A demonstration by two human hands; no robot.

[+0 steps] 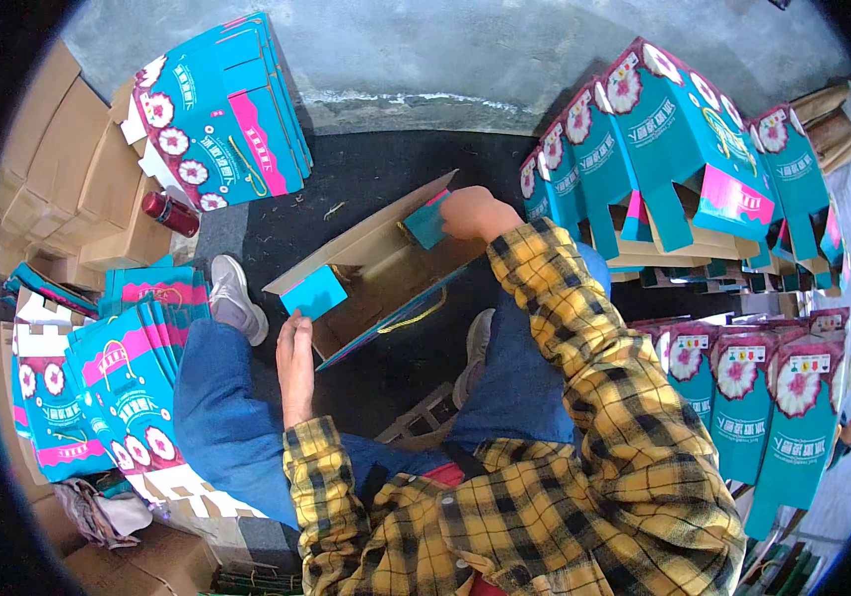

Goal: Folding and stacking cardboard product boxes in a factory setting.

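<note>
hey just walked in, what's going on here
Someone in a yellow checked shirt has an open cardboard box between their hands. The left hand is at its near-left end, beside a teal flap; the right hand is at the opposite end, by another. Flattened cartons lie to the left, and printed boxes stand to the right.

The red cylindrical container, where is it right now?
In the head view, the red container is on the left, beside the brown boxes, just below the upper stack of teal cartons.
</note>
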